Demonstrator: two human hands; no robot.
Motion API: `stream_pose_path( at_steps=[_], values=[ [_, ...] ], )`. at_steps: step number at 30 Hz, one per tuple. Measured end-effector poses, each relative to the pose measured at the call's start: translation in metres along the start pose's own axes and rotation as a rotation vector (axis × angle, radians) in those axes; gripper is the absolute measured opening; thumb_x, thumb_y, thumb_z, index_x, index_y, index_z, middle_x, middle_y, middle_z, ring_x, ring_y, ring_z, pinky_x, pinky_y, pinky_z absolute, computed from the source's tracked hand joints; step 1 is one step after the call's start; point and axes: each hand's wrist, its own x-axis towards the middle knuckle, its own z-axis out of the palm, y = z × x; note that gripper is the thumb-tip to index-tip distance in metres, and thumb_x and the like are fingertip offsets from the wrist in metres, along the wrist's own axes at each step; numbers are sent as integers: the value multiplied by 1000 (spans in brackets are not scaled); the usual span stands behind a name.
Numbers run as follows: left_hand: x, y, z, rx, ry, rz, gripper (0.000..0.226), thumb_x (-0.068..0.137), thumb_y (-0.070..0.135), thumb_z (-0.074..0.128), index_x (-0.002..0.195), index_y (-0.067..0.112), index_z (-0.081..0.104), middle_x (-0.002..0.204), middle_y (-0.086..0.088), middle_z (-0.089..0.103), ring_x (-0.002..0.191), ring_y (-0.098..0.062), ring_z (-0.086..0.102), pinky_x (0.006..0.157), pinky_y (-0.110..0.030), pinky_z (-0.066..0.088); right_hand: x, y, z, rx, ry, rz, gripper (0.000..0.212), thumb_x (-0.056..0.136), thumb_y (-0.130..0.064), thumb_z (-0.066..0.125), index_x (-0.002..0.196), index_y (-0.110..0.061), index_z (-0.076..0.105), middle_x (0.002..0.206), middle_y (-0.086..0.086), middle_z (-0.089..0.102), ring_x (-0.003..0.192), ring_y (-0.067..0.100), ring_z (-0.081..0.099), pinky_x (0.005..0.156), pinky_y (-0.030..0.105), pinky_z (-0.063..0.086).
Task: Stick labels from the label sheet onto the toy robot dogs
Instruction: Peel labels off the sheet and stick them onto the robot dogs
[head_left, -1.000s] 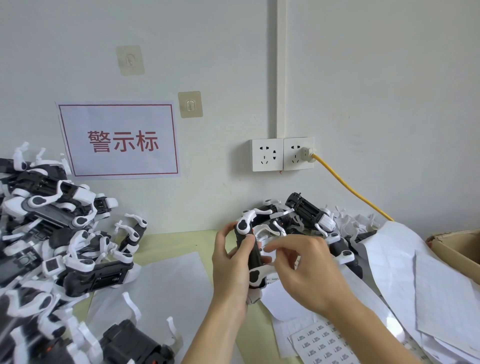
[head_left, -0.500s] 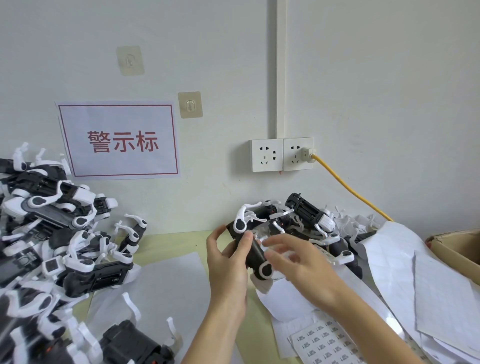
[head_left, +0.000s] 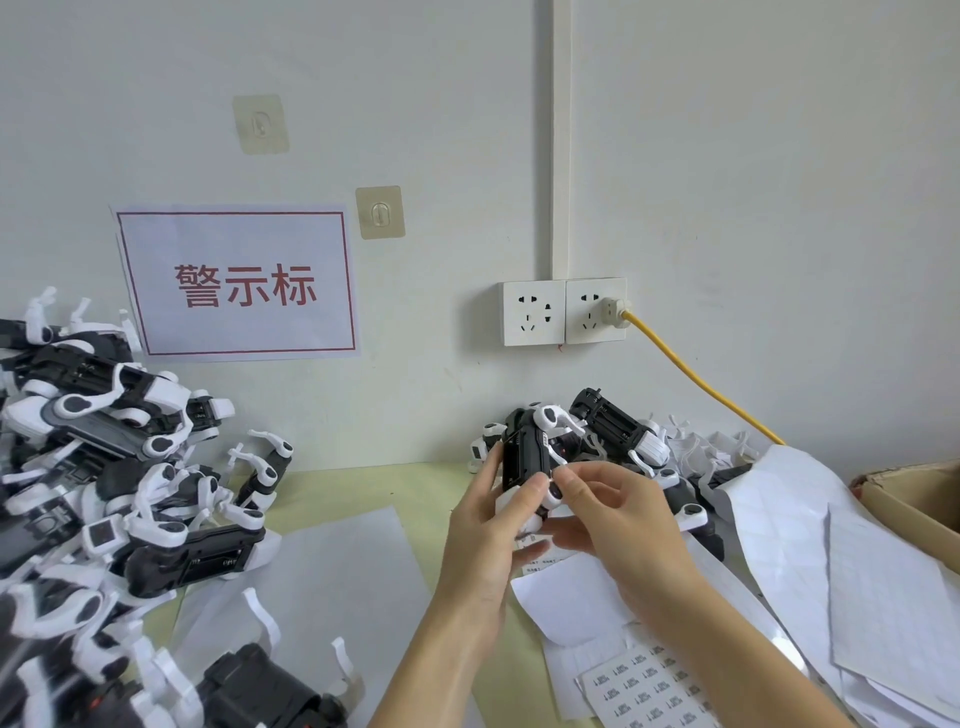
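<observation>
My left hand (head_left: 485, 525) grips a black and white toy robot dog (head_left: 525, 457), lifted above the table with its dark underside turned towards me. My right hand (head_left: 615, 519) holds the same dog from the right, thumb and forefinger pinching at its white leg joint. The label sheet (head_left: 649, 686), printed with rows of small labels, lies flat at the bottom right, below my right wrist. I cannot tell whether a label sits on my fingertip.
A big heap of robot dogs (head_left: 93, 478) fills the left side. A smaller heap (head_left: 623, 431) lies behind my hands by the wall. Empty backing sheets (head_left: 857, 571) pile up at right, next to a cardboard box (head_left: 919, 499). A yellow cable (head_left: 696, 379) runs from the wall socket.
Both hands have turned the dog, which was tilted before: its body now stands more upright with the underside facing me. My right fingers moved from its upper side to the leg joint.
</observation>
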Motion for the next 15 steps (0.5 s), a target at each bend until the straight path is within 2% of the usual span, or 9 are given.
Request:
stream_pose_path(
  at_steps=[3, 5, 7, 10, 11, 13, 15],
  values=[
    [-1, -1, 1, -88, 55, 20, 70, 66, 30, 90, 127, 25, 55, 106, -8, 75, 93, -23, 73, 77, -33, 56, 0, 0, 2, 71, 24, 5, 14, 93, -21, 69, 86, -10, 74, 82, 16, 75, 70, 29, 75, 60, 24, 58],
    [-1, -2, 0, -118, 84, 41, 70, 62, 30, 84, 123, 14, 53, 101, -11, 76, 90, -25, 73, 82, -37, 56, -1, -1, 3, 94, 20, 3, 16, 92, -22, 70, 86, -8, 74, 83, 17, 75, 72, 30, 76, 60, 23, 57],
    [-1, -1, -1, -142, 76, 43, 67, 64, 24, 87, 120, 9, 55, 99, -18, 74, 87, -29, 71, 82, -38, 56, -2, -3, 4, 112, 14, -2, 19, 92, -24, 71, 86, -6, 73, 85, 18, 75, 74, 32, 75, 63, 25, 58],
    [-1, -1, -1, -151, 4, 62, 52, 72, 15, 87, 116, 3, 63, 104, -30, 69, 84, -33, 69, 75, -34, 55, -3, -3, 5, 59, 23, -42, 19, 93, -29, 70, 81, -13, 74, 85, 23, 72, 76, 43, 70, 76, 46, 61],
    [0, -2, -2, -138, -20, 74, 46, 75, 15, 85, 114, 2, 66, 104, -30, 68, 83, -33, 68, 73, -33, 55, -3, -3, 6, 26, 32, -63, 19, 93, -30, 69, 79, -17, 74, 82, 25, 71, 78, 46, 67, 79, 49, 60],
    [1, -4, -1, -127, -20, 92, 42, 77, 21, 80, 112, 2, 68, 102, -27, 70, 82, -31, 69, 71, -34, 56, -4, -3, 6, -10, 36, -106, 17, 93, -30, 69, 79, -22, 75, 78, 24, 70, 77, 41, 69, 78, 44, 60],
    [2, -5, 0, -129, 27, 95, 45, 72, 28, 77, 110, 6, 67, 97, -19, 72, 79, -26, 69, 71, -36, 55, -5, -3, 6, -34, 17, -136, 16, 94, -26, 68, 80, -27, 76, 78, 12, 74, 76, 29, 72, 75, 37, 61]
  ],
)
